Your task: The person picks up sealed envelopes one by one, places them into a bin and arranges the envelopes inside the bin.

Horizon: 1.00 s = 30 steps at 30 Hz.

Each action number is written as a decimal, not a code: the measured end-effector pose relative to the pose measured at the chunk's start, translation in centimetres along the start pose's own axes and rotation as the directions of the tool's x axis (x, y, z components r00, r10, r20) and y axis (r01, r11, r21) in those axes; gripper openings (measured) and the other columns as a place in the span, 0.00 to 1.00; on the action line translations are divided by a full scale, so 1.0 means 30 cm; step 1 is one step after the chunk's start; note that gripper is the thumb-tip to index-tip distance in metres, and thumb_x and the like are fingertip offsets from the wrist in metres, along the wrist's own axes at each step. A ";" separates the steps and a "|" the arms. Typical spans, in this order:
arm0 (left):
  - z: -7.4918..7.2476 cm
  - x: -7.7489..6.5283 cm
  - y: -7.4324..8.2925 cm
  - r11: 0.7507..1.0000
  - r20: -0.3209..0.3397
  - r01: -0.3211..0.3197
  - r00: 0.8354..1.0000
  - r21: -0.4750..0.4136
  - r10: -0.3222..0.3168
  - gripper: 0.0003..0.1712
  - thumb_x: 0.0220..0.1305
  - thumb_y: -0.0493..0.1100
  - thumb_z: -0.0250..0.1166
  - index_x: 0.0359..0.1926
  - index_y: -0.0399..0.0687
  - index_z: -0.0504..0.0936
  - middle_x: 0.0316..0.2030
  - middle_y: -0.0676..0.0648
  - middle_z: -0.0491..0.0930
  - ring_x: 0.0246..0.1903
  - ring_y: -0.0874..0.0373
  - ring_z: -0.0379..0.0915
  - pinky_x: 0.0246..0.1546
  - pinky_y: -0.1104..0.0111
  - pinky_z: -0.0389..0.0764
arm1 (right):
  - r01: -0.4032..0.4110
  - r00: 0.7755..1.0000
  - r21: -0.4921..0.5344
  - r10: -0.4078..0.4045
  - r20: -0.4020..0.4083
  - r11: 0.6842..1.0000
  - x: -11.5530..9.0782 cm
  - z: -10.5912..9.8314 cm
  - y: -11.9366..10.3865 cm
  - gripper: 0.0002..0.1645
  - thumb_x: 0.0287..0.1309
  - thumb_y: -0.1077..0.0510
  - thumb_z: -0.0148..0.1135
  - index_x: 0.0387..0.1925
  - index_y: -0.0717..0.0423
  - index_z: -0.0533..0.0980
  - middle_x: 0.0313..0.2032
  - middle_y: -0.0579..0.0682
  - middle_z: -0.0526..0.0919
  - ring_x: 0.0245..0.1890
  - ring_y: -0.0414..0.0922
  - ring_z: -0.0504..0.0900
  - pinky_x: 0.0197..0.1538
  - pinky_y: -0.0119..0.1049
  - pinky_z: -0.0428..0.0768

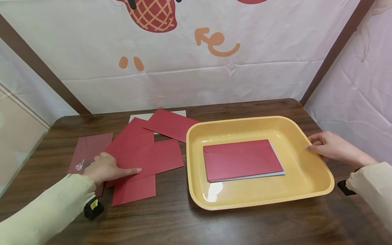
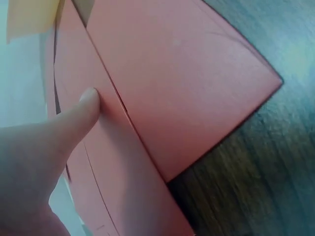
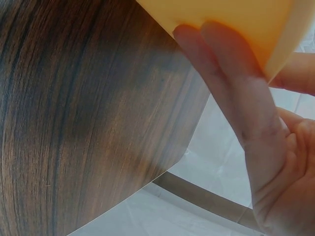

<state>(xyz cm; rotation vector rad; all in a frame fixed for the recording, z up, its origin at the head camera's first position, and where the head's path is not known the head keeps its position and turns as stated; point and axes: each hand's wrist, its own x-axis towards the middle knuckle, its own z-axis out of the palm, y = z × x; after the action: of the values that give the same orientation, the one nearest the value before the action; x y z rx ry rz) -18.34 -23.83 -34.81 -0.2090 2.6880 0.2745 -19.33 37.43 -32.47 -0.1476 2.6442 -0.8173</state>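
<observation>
My left hand [image 1: 105,166] lies over a loose pile of red envelopes [image 1: 162,153], its thumb stretched out straight. In the left wrist view that thumb's tip touches the top of an envelope [image 2: 162,83]; the other fingers are hidden there. On the right, my right hand [image 1: 332,146] grips the right side of a yellow plastic tray [image 1: 301,185]. The right wrist view has two fingers under the tray wall [image 3: 236,14] and another finger on its far side. Inside the tray rests a red envelope [image 1: 243,160] with a pale blue one [image 1: 277,165] showing beneath.
A duller red envelope [image 1: 92,146] with a small white motif lies left of the pile. Behind it, a white envelope [image 1: 179,113] is partly covered by red ones. The brown wooden table [image 1: 171,221] ends at a white printed curtain [image 1: 183,85].
</observation>
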 end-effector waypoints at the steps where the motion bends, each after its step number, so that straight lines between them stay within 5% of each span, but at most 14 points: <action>1: -0.002 0.002 -0.001 1.000 0.003 -0.004 1.000 -0.008 0.004 0.72 0.39 0.80 0.64 0.50 0.11 0.52 0.40 0.24 0.62 0.38 0.32 0.69 0.36 0.49 0.77 | -0.003 1.000 -0.001 0.003 0.001 1.000 -0.001 0.000 0.001 0.27 0.64 0.60 0.54 0.55 0.82 0.66 0.34 0.59 0.87 0.26 0.39 0.85 0.29 0.36 0.83; 7: -0.002 0.011 -0.012 0.994 0.014 0.009 1.000 -0.107 -0.007 0.68 0.38 0.78 0.67 0.48 0.16 0.52 0.40 0.27 0.62 0.42 0.32 0.67 0.37 0.53 0.77 | -0.013 1.000 -0.008 0.013 0.004 1.000 -0.003 -0.004 0.005 0.28 0.65 0.60 0.53 0.56 0.81 0.65 0.35 0.59 0.87 0.27 0.40 0.85 0.30 0.36 0.83; 15: -0.012 0.028 -0.042 0.968 0.092 0.039 0.996 -0.248 -0.016 0.72 0.44 0.72 0.68 0.56 0.13 0.39 0.46 0.23 0.63 0.47 0.33 0.66 0.43 0.50 0.78 | -0.012 1.000 -0.009 0.012 0.002 1.000 -0.004 -0.005 0.011 0.27 0.65 0.60 0.54 0.56 0.81 0.66 0.35 0.59 0.87 0.26 0.39 0.85 0.29 0.36 0.83; 20: -0.016 0.037 -0.049 0.957 0.115 0.069 0.993 -0.283 -0.037 0.78 0.46 0.70 0.69 0.60 0.14 0.29 0.53 0.19 0.55 0.54 0.27 0.58 0.52 0.42 0.72 | -0.017 1.000 -0.002 0.017 0.006 1.000 -0.006 -0.003 0.014 0.28 0.65 0.59 0.54 0.56 0.81 0.65 0.35 0.59 0.87 0.26 0.39 0.84 0.29 0.36 0.83; 30: -0.030 0.022 -0.045 0.947 0.127 0.034 0.992 -0.320 0.007 0.73 0.48 0.68 0.68 0.60 0.16 0.31 0.52 0.21 0.58 0.51 0.29 0.61 0.45 0.48 0.75 | -0.022 1.000 0.000 0.022 0.009 1.000 -0.001 -0.002 0.016 0.28 0.65 0.59 0.54 0.56 0.82 0.65 0.35 0.58 0.86 0.27 0.39 0.85 0.30 0.36 0.83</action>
<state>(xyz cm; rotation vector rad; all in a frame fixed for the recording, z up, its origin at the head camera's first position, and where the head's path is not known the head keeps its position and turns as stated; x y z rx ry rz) -19.02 -25.39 -34.52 -0.2966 2.5017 0.7007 -19.33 37.87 -32.67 -0.1218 2.6323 -0.8081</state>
